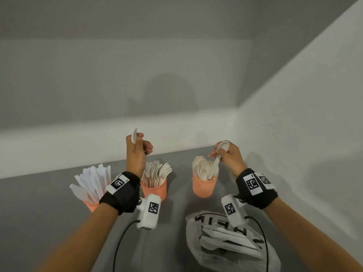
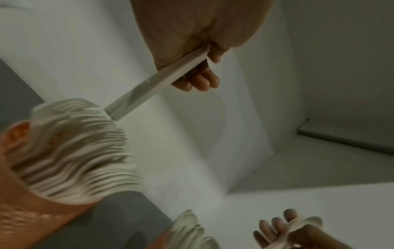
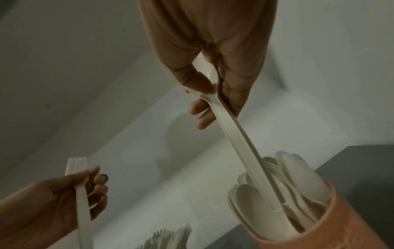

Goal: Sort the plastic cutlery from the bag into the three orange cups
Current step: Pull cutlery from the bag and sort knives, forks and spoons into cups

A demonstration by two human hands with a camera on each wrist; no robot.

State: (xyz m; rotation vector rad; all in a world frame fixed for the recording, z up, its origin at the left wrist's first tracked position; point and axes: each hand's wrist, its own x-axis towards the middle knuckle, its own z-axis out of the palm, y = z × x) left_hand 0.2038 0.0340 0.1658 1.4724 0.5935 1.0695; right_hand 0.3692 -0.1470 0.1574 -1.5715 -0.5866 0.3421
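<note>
Three orange cups stand in a row on the grey table: the knife cup [image 1: 91,206] at left, the fork cup [image 1: 155,191] [image 2: 42,219] in the middle, the spoon cup [image 1: 204,188] [image 3: 341,227] at right. My left hand [image 1: 138,152] [image 2: 192,33] [image 3: 42,210] pinches a white fork [image 1: 135,136] [image 2: 157,84] [image 3: 82,202] near its head, handle pointing down over the fork cup. My right hand [image 1: 232,157] [image 3: 213,42] [image 2: 277,234] grips a white spoon [image 1: 223,147] [image 3: 241,139] by its bowl end, handle tip down among the spoons in the spoon cup.
The translucent plastic bag [image 1: 231,246] with several more pieces of white cutlery lies on the table in front of the spoon cup, under my right wrist. White walls close the table off behind and to the right. A black cable [image 1: 119,244] runs from the left wrist camera.
</note>
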